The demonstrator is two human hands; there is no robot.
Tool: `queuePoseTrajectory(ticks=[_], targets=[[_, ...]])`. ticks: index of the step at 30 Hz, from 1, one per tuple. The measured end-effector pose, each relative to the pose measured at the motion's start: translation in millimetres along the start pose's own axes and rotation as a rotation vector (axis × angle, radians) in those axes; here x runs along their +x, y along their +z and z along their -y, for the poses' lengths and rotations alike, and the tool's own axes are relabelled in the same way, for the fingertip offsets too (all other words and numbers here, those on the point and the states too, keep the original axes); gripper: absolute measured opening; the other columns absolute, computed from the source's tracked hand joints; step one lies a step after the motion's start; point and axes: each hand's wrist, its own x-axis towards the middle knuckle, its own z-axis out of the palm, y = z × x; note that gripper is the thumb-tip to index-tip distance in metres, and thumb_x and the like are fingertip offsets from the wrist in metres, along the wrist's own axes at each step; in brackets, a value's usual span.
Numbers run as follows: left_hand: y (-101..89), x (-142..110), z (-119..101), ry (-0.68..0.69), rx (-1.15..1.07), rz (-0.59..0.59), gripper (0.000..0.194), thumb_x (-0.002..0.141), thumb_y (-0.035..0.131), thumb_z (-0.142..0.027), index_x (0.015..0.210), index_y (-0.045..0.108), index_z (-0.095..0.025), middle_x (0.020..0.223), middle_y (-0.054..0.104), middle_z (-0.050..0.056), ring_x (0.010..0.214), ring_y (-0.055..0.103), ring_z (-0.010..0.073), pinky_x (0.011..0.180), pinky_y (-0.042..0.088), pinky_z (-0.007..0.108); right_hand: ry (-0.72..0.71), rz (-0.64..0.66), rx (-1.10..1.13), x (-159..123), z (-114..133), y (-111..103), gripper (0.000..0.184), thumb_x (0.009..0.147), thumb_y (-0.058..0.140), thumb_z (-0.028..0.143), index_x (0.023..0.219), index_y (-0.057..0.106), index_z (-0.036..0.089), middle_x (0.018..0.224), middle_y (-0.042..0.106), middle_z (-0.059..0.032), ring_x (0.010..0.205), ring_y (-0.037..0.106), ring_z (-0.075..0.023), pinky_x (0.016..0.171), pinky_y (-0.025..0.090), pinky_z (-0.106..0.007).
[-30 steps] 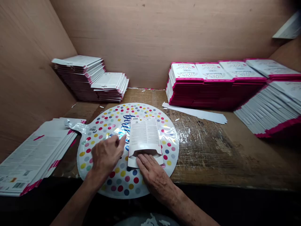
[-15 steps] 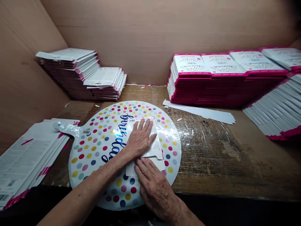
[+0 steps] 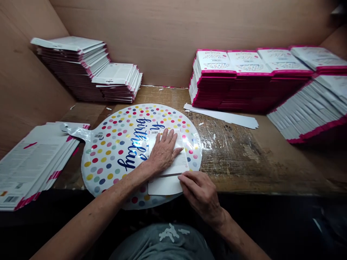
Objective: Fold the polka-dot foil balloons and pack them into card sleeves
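Note:
A round foil balloon [image 3: 108, 169] with multicoloured polka dots and blue "Happy birthday" script lies flat on the table, its neck pointing left. A white printed card [image 3: 179, 157] lies on top of it. My left hand [image 3: 164, 151] presses flat on this card, fingers slightly apart, hiding most of its face. Below the hand, a white card flap [image 3: 164, 186] sticks out past the lower edge of the printed panel. My right hand [image 3: 199, 189] rests at the flap's right end, fingertips on the card, with its thumb hidden.
Stacks of packaged cards with magenta edges stand at the back left [image 3: 81, 68], back right [image 3: 238, 79], right [image 3: 306, 112] and front left [image 3: 35, 169]. A long white card strip [image 3: 222, 116] lies on the worn wooden table [image 3: 238, 162]. Cardboard walls [image 3: 151, 36] surround the table.
My right hand has shifted right, to the end of the flap, leaving more of the flap showing. My left hand stays on the card, as it did half a second ago. The view has tilted slightly.

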Motion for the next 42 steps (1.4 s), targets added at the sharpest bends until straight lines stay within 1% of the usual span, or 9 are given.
queuePoseTrajectory(ticks=[8, 13, 22, 25, 28, 32, 35, 38, 42], targets=[[-15.0, -30, -1, 0.055, -0.026, 0.053, 0.043, 0.092, 0.048, -0.036, 0.130, 0.054, -0.016, 0.152, 0.041, 0.017, 0.147, 0.022, 0.0369, 0.116, 0.016, 0.062, -0.137, 0.272, -0.132, 23, -2, 13, 0.017, 0.098, 0.053, 0.024, 0.098, 0.069, 0.020, 0.089, 0.067, -0.0053, 0.083, 0.056, -0.0181, 0.076, 0.043, -0.031], [-7.0, -33, 9, -0.014, -0.113, 0.045, 0.047, 0.096, 0.039, -0.035, 0.137, 0.050, -0.015, 0.154, 0.039, 0.017, 0.148, 0.023, 0.0329, 0.118, 0.014, 0.058, -0.187, 0.330, -0.168, 29, -2, 25, 0.018, 0.098, 0.054, 0.028, 0.092, 0.067, 0.017, 0.088, 0.066, -0.0057, 0.085, 0.055, -0.0203, 0.078, 0.042, -0.034], [-6.2, -33, 14, -0.033, -0.255, -0.050, 0.049, 0.090, 0.052, -0.043, 0.132, 0.056, -0.018, 0.149, 0.047, 0.014, 0.145, 0.030, 0.0309, 0.120, 0.017, 0.053, -0.282, 0.456, -0.284, 49, -1, 40, 0.018, 0.098, 0.053, 0.027, 0.091, 0.063, 0.014, 0.089, 0.066, -0.0076, 0.082, 0.056, -0.0226, 0.077, 0.044, -0.037], [-7.8, -32, 9, -0.024, -0.257, -0.040, 0.046, 0.090, 0.053, -0.042, 0.128, 0.058, -0.018, 0.147, 0.049, 0.015, 0.144, 0.032, 0.0328, 0.120, 0.018, 0.054, -0.288, 0.528, -0.277, 48, -4, 23, 0.021, 0.098, 0.054, 0.032, 0.091, 0.061, 0.013, 0.090, 0.065, -0.0092, 0.083, 0.057, -0.0227, 0.077, 0.043, -0.037], [-5.0, -28, 4, -0.005, -0.204, -0.025, 0.045, 0.092, 0.051, -0.040, 0.129, 0.056, -0.017, 0.148, 0.048, 0.016, 0.145, 0.030, 0.0330, 0.119, 0.018, 0.055, -0.255, 0.625, -0.138, 24, -10, -16, 0.029, 0.099, 0.051, 0.041, 0.082, 0.057, 0.018, 0.078, 0.061, -0.0026, 0.069, 0.054, -0.0163, 0.066, 0.041, -0.030], [4.4, -16, -2, 0.055, -0.136, -0.009, 0.043, 0.093, 0.048, -0.036, 0.131, 0.054, -0.016, 0.149, 0.046, 0.016, 0.145, 0.030, 0.0312, 0.119, 0.019, 0.055, -0.163, 0.411, -0.078, -19, -18, -48, 0.036, 0.095, 0.056, 0.046, 0.075, 0.061, 0.018, 0.074, 0.062, -0.0042, 0.069, 0.058, -0.0155, 0.065, 0.045, -0.028], [3.3, -17, -6, 0.084, -0.248, -0.064, 0.038, 0.090, 0.055, -0.036, 0.124, 0.059, -0.017, 0.147, 0.049, 0.014, 0.144, 0.032, 0.0309, 0.120, 0.020, 0.054, -0.217, 0.232, -0.143, -32, -19, -38, 0.034, 0.095, 0.058, 0.042, 0.113, 0.066, 0.014, 0.115, 0.065, -0.0177, 0.110, 0.059, -0.0263, 0.090, 0.051, -0.040], [-10.4, -42, -10, 0.096, -0.400, -0.119, 0.028, 0.086, 0.064, -0.037, 0.108, 0.070, -0.021, 0.138, 0.058, 0.012, 0.138, 0.042, 0.0310, 0.118, 0.029, 0.050, -0.284, 0.175, -0.176, -31, -19, -20, 0.028, 0.097, 0.056, 0.024, 0.122, 0.064, 0.017, 0.125, 0.065, -0.0150, 0.121, 0.056, -0.0243, 0.099, 0.049, -0.042], [-29.4, -96, -14, 0.132, -0.413, 0.004, 0.032, 0.069, 0.082, -0.039, 0.097, 0.076, -0.025, 0.127, 0.066, 0.012, 0.133, 0.048, 0.0361, 0.112, 0.037, 0.054, -0.307, 0.156, -0.187, -29, -22, -13, 0.022, 0.097, 0.056, 0.019, 0.115, 0.067, 0.015, 0.118, 0.069, -0.0132, 0.116, 0.059, -0.0240, 0.097, 0.050, -0.041]])
